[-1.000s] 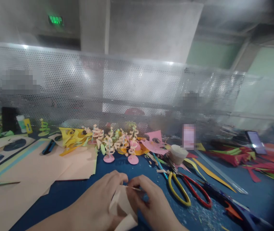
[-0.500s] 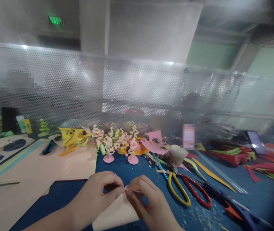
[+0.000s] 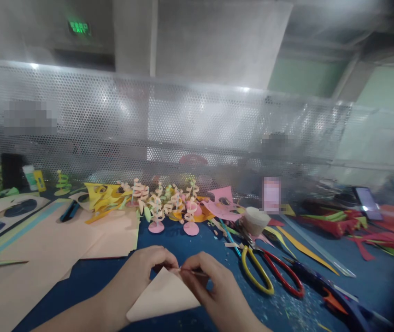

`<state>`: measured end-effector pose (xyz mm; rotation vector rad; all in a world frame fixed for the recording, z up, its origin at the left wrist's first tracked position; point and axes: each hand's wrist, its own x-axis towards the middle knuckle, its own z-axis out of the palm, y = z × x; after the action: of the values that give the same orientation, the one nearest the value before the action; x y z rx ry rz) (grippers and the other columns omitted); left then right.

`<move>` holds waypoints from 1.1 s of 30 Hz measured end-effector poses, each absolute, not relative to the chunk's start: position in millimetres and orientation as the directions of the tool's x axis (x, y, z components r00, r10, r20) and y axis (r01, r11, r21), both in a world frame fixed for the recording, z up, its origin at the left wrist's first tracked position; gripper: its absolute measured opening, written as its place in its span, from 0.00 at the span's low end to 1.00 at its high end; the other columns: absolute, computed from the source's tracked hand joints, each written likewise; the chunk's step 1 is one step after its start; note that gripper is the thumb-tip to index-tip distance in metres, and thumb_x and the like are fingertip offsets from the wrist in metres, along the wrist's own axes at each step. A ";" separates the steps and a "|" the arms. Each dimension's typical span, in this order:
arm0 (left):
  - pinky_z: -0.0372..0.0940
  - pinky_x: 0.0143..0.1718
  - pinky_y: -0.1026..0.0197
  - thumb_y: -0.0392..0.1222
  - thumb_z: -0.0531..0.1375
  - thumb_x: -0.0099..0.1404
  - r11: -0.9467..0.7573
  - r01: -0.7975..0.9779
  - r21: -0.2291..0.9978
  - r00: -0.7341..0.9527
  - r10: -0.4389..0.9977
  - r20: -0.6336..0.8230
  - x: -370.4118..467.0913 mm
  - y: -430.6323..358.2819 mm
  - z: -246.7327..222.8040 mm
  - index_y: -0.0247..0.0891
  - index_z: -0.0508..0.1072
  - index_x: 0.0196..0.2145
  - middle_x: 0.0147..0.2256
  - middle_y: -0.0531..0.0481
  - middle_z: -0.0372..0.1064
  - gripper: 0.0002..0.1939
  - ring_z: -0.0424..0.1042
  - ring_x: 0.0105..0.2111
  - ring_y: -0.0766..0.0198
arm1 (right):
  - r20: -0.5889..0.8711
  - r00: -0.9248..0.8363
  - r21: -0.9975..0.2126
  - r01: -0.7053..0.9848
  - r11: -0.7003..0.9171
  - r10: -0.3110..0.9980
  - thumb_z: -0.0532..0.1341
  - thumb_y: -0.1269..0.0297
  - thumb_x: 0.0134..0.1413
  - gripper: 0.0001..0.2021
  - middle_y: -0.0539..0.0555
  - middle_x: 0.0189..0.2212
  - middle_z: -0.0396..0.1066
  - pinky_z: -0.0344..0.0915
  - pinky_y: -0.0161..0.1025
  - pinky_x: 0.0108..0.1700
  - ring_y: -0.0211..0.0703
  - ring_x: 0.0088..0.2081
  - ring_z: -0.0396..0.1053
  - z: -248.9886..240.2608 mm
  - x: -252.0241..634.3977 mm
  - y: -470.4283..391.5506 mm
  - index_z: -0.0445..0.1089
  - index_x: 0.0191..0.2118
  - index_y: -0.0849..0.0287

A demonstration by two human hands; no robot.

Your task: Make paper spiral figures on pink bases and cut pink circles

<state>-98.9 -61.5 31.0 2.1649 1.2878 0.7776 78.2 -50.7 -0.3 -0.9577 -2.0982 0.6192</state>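
Observation:
In front of me a folded or rolled sheet of peach paper [image 3: 164, 297] hangs between my hands, its lower edge slanting. My left hand [image 3: 150, 263] is closed, thumb and fingertips pinched at the paper's top; the sheet partly covers them. Closed as well, my right hand [image 3: 219, 288] pinches the top right of the sheet, its fingertips almost touching the left ones. A thin dark edge shows between the right fingers, too small to name. Beyond the hands stand several spiral paper trees [image 3: 157, 207] on pink round bases.
Scissors [image 3: 257, 272] with one yellow and one red handle lie right of my hands, beside a blue tool [image 3: 342, 295]. Behind them sits a roll of tape [image 3: 255, 221]. Peach sheets [image 3: 55, 235] cover the left side, with a utility knife [image 3: 68, 211] on top.
The peach paper has tilted up, and its upper corner now lies in front of my left fingers. Both hands stay pinched in nearly the same place.

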 end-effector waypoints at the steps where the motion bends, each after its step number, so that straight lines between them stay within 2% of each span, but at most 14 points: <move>1: 0.58 0.28 0.68 0.37 0.57 0.55 -0.423 0.605 0.675 0.400 0.894 0.201 -99.3 -61.0 30.3 0.37 0.73 0.28 0.27 0.52 0.70 0.05 0.68 0.28 0.65 | 0.427 -0.452 -0.661 0.435 0.612 0.783 0.52 0.68 0.55 0.07 0.51 0.27 0.68 0.60 0.32 0.30 0.38 0.30 0.65 -0.5 78.1 -50.7 0.66 0.30 0.58; 5: 0.57 0.27 0.68 0.38 0.57 0.56 -0.461 0.609 0.645 0.427 0.876 0.224 -101.1 -60.6 28.6 0.37 0.74 0.28 0.25 0.52 0.71 0.06 0.68 0.26 0.65 | 0.445 -0.457 -0.654 0.421 0.628 0.770 0.53 0.68 0.55 0.06 0.51 0.27 0.67 0.60 0.31 0.30 0.38 0.30 0.65 0.7 78.5 -51.1 0.66 0.31 0.58; 10: 0.57 0.28 0.68 0.38 0.58 0.56 -0.539 0.605 0.586 0.466 0.837 0.288 -102.0 -62.2 31.0 0.36 0.73 0.28 0.25 0.51 0.71 0.05 0.68 0.27 0.65 | 0.385 -0.464 -0.705 0.410 0.579 0.798 0.54 0.66 0.55 0.06 0.50 0.26 0.68 0.60 0.31 0.30 0.37 0.29 0.65 3.9 80.3 -51.2 0.67 0.30 0.58; 15: 0.57 0.27 0.68 0.37 0.56 0.58 -0.576 0.607 0.547 0.488 0.814 0.314 -101.5 -61.7 32.4 0.37 0.73 0.28 0.25 0.52 0.70 0.06 0.68 0.27 0.65 | 0.410 -0.479 -0.683 0.403 0.609 0.776 0.52 0.67 0.56 0.08 0.51 0.26 0.68 0.61 0.31 0.30 0.38 0.29 0.65 2.2 80.4 -49.4 0.66 0.30 0.58; 22: 0.58 0.29 0.68 0.36 0.60 0.54 -0.505 0.588 0.632 0.454 0.852 0.259 -101.6 -60.6 32.6 0.37 0.74 0.30 0.27 0.52 0.71 0.04 0.69 0.28 0.65 | 0.490 -0.480 -0.593 0.428 0.682 0.727 0.51 0.70 0.56 0.07 0.52 0.28 0.66 0.60 0.32 0.30 0.39 0.30 0.64 -0.5 79.2 -49.4 0.65 0.31 0.59; 26: 0.58 0.29 0.68 0.35 0.59 0.54 -0.449 0.598 0.664 0.417 0.882 0.220 -101.9 -59.6 31.3 0.37 0.74 0.29 0.27 0.52 0.72 0.04 0.69 0.28 0.65 | 0.531 -0.515 -0.530 0.417 0.738 0.672 0.50 0.71 0.56 0.07 0.52 0.27 0.65 0.59 0.33 0.30 0.39 0.30 0.64 -0.2 79.7 -49.6 0.64 0.32 0.59; 33: 0.57 0.27 0.68 0.34 0.57 0.56 -0.616 0.600 0.511 0.512 0.786 0.347 -106.3 -59.5 23.9 0.38 0.71 0.30 0.26 0.53 0.69 0.04 0.67 0.27 0.65 | 0.389 -0.501 -0.687 0.402 0.606 0.773 0.52 0.66 0.57 0.07 0.50 0.27 0.66 0.59 0.31 0.31 0.37 0.30 0.64 2.3 80.1 -49.2 0.65 0.31 0.58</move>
<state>-106.3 -59.5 23.9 2.4320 1.1561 0.8029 80.1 -49.2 2.3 -0.9224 -2.1355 0.6864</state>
